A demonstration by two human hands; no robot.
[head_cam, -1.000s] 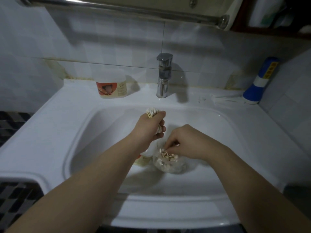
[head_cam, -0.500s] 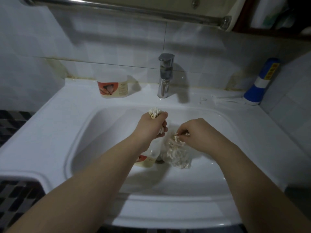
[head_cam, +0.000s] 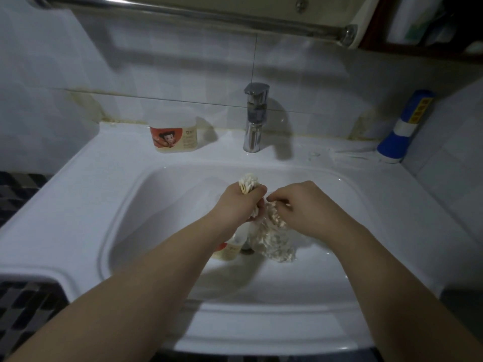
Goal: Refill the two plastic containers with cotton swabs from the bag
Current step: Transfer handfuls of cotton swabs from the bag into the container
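Over the white sink point(head_cam: 146, 194), my left hand point(head_cam: 239, 202) is closed around a bundle of cotton swabs point(head_cam: 248, 182) whose tips stick out above the fist. My right hand point(head_cam: 300, 202) pinches the top of the clear plastic bag point(head_cam: 271, 241) of swabs, which hangs down into the basin. One plastic container point(head_cam: 230, 249) with a red and cream label lies in the basin, mostly hidden under my left wrist. The other plastic container point(head_cam: 174, 134), with a cartoon label, stands on the sink ledge at the back left.
A chrome tap point(head_cam: 254, 118) rises behind the basin. A blue and white bottle point(head_cam: 403, 129) leans in the back right corner. A metal rail point(head_cam: 183, 11) runs overhead. Dark patterned floor tiles point(head_cam: 23, 312) show at the left.
My right hand has lifted the bag's top up from the basin floor toward my left hand. My left hand keeps its swab bundle and has hardly moved.
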